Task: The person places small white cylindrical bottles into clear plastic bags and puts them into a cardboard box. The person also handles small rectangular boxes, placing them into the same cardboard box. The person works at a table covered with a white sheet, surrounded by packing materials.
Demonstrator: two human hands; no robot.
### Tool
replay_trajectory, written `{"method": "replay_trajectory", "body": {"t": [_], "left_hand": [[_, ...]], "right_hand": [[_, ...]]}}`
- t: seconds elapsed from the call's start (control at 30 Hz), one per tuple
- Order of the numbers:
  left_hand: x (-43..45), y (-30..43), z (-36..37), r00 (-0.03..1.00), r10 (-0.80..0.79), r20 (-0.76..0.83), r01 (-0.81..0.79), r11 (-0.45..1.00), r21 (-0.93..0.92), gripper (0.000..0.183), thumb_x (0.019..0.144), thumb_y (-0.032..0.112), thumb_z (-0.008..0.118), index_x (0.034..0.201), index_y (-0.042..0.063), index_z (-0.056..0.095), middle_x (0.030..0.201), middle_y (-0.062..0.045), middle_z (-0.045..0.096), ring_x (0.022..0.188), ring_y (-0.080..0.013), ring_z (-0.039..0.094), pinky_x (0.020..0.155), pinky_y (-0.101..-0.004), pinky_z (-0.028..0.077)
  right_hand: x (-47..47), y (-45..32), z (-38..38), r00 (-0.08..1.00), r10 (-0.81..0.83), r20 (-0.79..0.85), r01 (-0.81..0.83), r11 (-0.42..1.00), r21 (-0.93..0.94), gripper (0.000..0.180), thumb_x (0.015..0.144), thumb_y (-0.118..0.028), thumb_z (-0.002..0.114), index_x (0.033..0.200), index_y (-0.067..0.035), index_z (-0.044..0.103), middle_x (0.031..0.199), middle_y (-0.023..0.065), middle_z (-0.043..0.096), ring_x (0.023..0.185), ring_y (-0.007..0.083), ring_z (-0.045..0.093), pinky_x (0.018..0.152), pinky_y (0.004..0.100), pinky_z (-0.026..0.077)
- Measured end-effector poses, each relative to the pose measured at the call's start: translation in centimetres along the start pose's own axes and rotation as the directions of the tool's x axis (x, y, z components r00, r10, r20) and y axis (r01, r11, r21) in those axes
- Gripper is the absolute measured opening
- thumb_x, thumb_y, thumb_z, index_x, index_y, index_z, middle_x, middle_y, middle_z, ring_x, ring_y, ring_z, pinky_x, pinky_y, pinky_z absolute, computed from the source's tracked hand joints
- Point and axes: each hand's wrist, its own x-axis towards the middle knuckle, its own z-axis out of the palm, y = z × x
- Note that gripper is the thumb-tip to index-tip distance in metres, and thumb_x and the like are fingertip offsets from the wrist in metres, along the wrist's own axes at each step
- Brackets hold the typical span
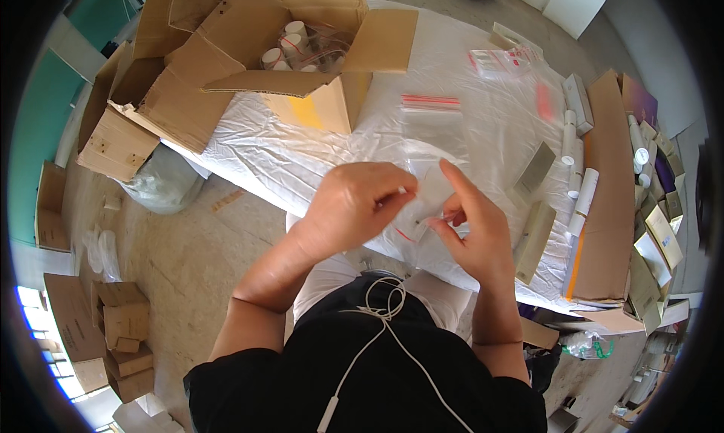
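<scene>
My left hand is raised over the near edge of the cloth-covered table, its thumb and fingertips pinched on a small whitish piece that is too small to name. To its right, my right hand pinches a clear plastic zip bag between thumb and fingers, the index finger pointing up. The bag hangs between the hands, with a red line along it. Just beyond the hands lies a stack of clear zip bags with red seals. White tubes and flat pale boxes lie to the right.
An open cardboard box holding white-capped containers stands at the back left. Further left is another open carton. A long cardboard box borders the right side, with many small cartons beyond it. A packaged bag lies at the back right.
</scene>
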Motion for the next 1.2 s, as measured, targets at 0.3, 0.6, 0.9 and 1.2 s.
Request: {"method": "replay_trajectory", "body": {"t": [0.3,0.6,0.9,1.2], "left_hand": [[-0.8,-0.4,0.2,0.973,-0.073,0.218,0.148,0.925,-0.351,0.036,0.070,0.007,0.073,0.102,0.004,0.059,0.084,-0.007,0.059,0.072,-0.0174,0.056,0.062,-0.0290,0.044],[-1.8,0.0,2.0,0.989,-0.088,0.118,0.106,0.982,-0.155,0.057,0.068,0.015,0.074,0.117,0.000,0.049,0.100,-0.018,0.060,0.086,-0.0334,0.060,0.073,-0.0351,0.049],[0.9,0.3,-1.7,0.907,-0.018,0.422,0.056,0.995,-0.078,0.062,0.070,0.023,0.072,0.121,0.000,0.044,0.103,-0.017,0.059,0.089,-0.0332,0.059,0.076,-0.0369,0.049],[17.3,-6.7,-11.3,0.965,-0.209,0.160,0.110,0.874,0.474,0.026,0.077,0.016,0.067,0.100,0.005,0.063,0.094,-0.010,0.065,0.084,-0.0216,0.062,0.073,-0.0316,0.049]], "right_hand": [[0.7,1.0,0.5,0.986,-0.159,-0.039,0.156,0.985,-0.080,0.015,0.066,-0.003,0.069,0.076,-0.007,0.058,0.062,0.0050,0.054,0.055,0.0193,0.054,0.049,0.0292,0.041],[0.6,-1.8,-0.3,0.944,-0.193,-0.268,0.194,0.981,-0.025,0.029,0.068,-0.013,0.074,0.092,-0.007,0.058,0.077,0.0088,0.056,0.063,0.0192,0.054,0.050,0.0258,0.041],[2.7,-0.6,-1.3,0.984,-0.178,0.032,0.175,0.982,0.069,0.051,0.065,-0.019,0.075,0.111,-0.008,0.055,0.097,0.0103,0.062,0.081,0.0265,0.062,0.066,0.0309,0.049],[2.0,0.6,-5.6,0.973,0.103,-0.207,-0.075,0.988,0.136,0.048,0.060,-0.008,0.080,0.101,-0.006,0.055,0.092,0.0052,0.060,0.082,0.0126,0.058,0.072,0.0263,0.047]]}}
